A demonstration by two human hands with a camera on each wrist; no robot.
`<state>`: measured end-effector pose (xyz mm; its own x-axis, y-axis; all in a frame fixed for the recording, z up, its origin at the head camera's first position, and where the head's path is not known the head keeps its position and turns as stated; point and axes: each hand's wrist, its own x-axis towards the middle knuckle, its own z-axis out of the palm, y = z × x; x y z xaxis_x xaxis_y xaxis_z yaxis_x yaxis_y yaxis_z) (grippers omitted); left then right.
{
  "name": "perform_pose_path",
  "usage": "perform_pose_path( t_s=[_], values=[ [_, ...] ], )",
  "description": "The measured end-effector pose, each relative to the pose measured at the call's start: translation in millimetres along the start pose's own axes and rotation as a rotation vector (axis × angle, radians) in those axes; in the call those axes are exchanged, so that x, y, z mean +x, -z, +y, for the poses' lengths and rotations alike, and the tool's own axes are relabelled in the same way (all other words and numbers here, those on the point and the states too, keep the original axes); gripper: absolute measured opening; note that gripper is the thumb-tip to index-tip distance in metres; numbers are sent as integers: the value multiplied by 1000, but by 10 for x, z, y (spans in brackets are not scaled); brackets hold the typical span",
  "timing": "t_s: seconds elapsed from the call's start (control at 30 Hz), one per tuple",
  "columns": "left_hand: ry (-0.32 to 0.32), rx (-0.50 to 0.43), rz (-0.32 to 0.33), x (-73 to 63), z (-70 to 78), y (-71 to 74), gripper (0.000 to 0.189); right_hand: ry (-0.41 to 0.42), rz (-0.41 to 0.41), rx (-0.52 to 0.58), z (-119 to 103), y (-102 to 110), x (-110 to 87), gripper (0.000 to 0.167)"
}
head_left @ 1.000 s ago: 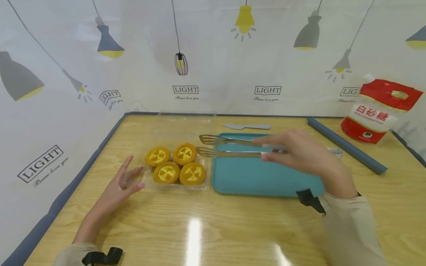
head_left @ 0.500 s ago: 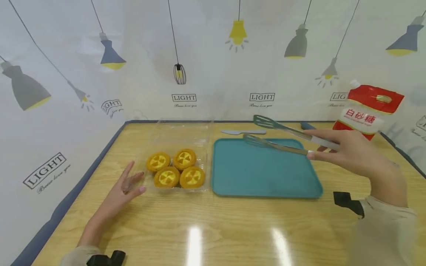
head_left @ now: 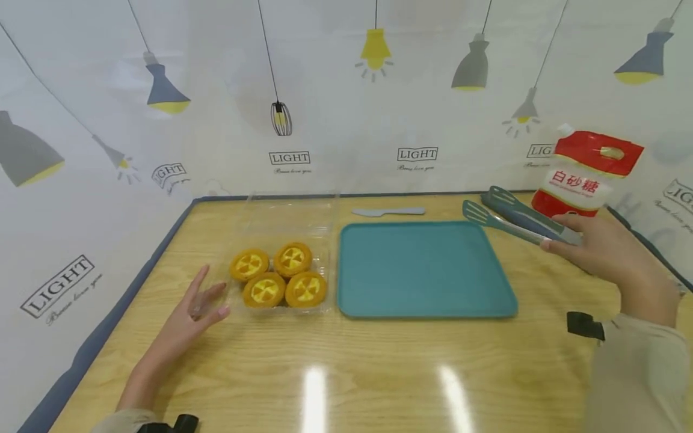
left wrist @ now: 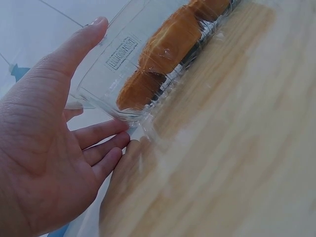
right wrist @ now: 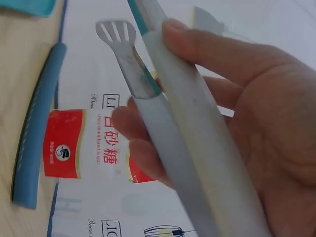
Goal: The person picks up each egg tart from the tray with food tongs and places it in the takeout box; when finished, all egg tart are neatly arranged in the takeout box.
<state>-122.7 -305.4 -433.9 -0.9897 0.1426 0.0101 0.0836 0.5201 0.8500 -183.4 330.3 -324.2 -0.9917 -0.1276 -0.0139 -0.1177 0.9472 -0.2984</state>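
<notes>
My right hand [head_left: 612, 249] grips a pair of serving tongs [head_left: 511, 228] by the pale handles, right of the teal tray [head_left: 425, 270]. Its slotted tips point up and left, a little apart, with nothing between them. In the right wrist view, thumb and fingers wrap the tongs' handles [right wrist: 185, 106]. My left hand [head_left: 175, 325] is beside a clear plastic clamshell box [head_left: 287, 218], thumb and fingers spread. Close up, the left fingertips [left wrist: 118, 127] are right at the box's corner. Several egg tarts [head_left: 263, 290] sit in the box, whose lid is folded back.
Behind the tray lies a grey knife [head_left: 388, 211]. A red and white sugar pouch [head_left: 585, 174] stands at the back right. Beside it, a dark blue bar [right wrist: 37, 133] lies on the table, partly hidden by the tongs in the head view. A lamp-printed sheet [head_left: 346, 114] encloses the back.
My right hand has carried the tongs from near the tarts across the tray to its right side, and their tips have come closer together. My left hand has stayed by the box.
</notes>
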Motion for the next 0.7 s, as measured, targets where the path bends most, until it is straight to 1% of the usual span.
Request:
perform_pose_path(
  t_s=[0.1,0.2,0.3,0.4,0.5,0.6,0.7],
  values=[
    [20,-2,4,-47,16,29,88,15,13,-14,59,-37,-19,87],
    [23,-8,7,-78,36,64,88,53,71,5,131,-83,-52,77],
    [31,-28,-6,-86,43,74,88,84,124,25,230,-175,-96,70],
    [35,-29,-15,-77,35,60,88,111,140,34,331,-298,-130,62],
    [34,-22,-11,-44,27,38,88,119,140,44,423,-393,-136,55],
    [23,-29,-9,-10,22,14,87,88,114,53,491,-437,-130,57],
    [20,-35,-12,0,24,-4,88,71,69,65,546,-444,-117,59]
  ],
)
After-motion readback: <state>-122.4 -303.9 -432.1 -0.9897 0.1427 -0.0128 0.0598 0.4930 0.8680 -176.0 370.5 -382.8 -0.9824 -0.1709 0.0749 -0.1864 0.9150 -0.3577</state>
